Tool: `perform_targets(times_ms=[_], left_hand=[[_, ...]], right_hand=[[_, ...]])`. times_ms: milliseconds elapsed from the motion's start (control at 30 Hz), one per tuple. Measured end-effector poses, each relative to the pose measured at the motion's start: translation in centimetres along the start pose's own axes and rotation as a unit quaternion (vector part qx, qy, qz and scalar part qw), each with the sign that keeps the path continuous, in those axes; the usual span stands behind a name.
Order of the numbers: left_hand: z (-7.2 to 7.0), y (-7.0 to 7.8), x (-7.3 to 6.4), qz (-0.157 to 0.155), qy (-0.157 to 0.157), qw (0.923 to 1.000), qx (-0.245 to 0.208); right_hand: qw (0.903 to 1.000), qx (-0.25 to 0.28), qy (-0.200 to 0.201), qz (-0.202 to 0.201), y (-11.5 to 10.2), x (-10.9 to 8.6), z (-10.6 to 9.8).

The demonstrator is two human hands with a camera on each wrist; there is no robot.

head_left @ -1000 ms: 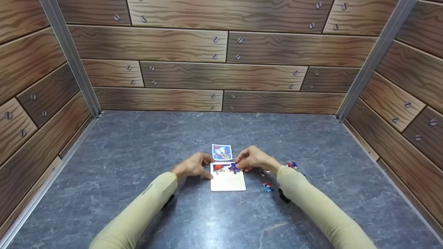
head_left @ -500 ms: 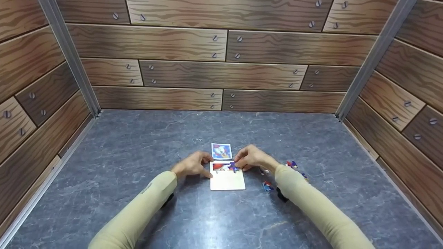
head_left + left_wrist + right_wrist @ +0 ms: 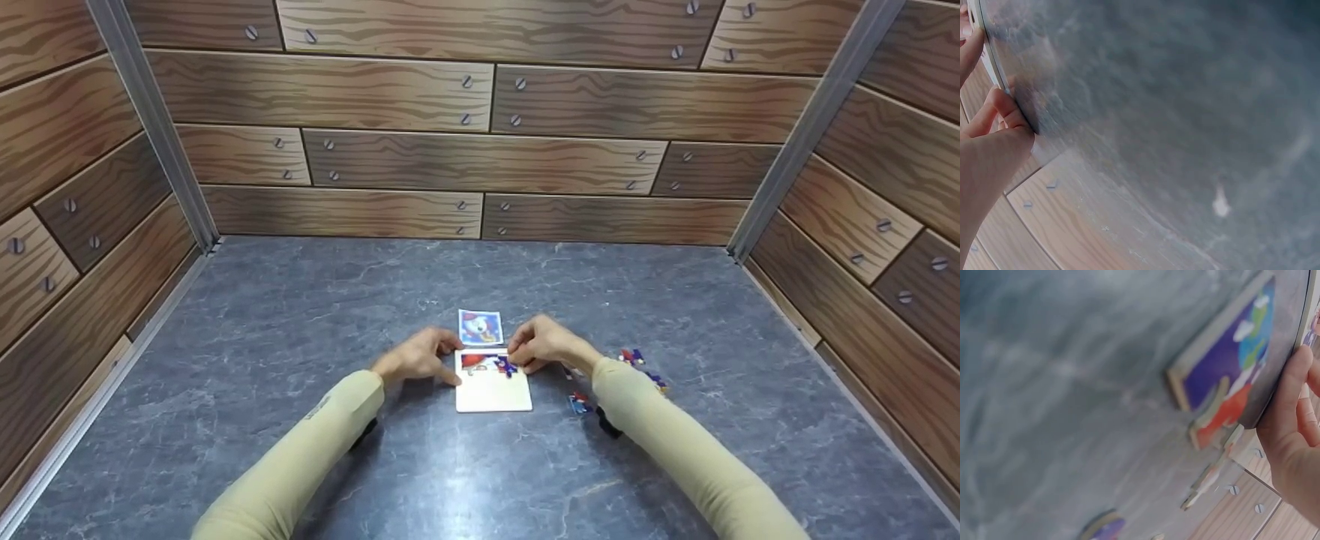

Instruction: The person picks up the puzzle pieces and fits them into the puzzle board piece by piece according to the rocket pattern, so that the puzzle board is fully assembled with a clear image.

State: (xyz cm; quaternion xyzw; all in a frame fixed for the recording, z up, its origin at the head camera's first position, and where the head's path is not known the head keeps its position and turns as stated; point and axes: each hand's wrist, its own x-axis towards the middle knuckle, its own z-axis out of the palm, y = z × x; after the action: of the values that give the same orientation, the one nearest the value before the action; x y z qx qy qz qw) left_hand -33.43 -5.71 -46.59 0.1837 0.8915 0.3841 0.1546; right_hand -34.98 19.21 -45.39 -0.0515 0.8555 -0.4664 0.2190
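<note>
A white jigsaw puzzle board [image 3: 493, 395] lies flat on the grey table, with red and white picture pieces [image 3: 474, 361] in its top part. My left hand [image 3: 420, 356] holds the board's left side, thumb at the left edge and a finger at the upper left corner. At the upper right of the board, my right hand [image 3: 546, 343] pinches a purple puzzle piece [image 3: 506, 367] between thumb and fingers. The piece sits askew over the top part of the board. In the right wrist view the right fingers [image 3: 1292, 377] are at the board's edge, and the pinched piece is mostly hidden.
A picture card [image 3: 480, 328] lies just behind the board. To the right lie loose pieces: a blue and red one [image 3: 579, 403], a red and purple one [image 3: 631, 356] and one with yellow [image 3: 658, 382]. Wood-patterned walls [image 3: 480, 161] enclose the table.
The purple piece has turned and shifted slightly toward me in my right fingers. My right forearm has moved a little left, uncovering the yellow-marked loose piece. The left hand stays in place.
</note>
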Motion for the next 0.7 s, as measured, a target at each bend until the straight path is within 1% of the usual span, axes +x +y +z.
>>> perform_targets(times_ms=[267,333,433,567,700], left_hand=[[0.05,-0.03,0.03,0.009,0.002,1.0000,0.002],[0.05,-0.04,-0.03,0.014,0.001,0.9999,0.000],[0.02,0.00,-0.13,0.011,0.000,0.9999,-0.003],[-0.03,0.07,-0.16,0.003,0.002,1.0000,-0.001],[-0.05,0.06,-0.13,0.004,0.003,1.0000,-0.002]], right_hand=[[0.9999,-0.008,0.006,0.010,-0.01,-0.08,-0.09],[0.9999,-0.010,0.001,0.007,0.05,-0.11,-0.15],[0.9996,-0.025,-0.011,-0.004,0.11,-0.16,-0.19],[0.9980,-0.048,-0.028,-0.032,0.11,-0.20,-0.18],[0.9980,-0.040,-0.031,-0.037,0.10,-0.14,-0.18]])
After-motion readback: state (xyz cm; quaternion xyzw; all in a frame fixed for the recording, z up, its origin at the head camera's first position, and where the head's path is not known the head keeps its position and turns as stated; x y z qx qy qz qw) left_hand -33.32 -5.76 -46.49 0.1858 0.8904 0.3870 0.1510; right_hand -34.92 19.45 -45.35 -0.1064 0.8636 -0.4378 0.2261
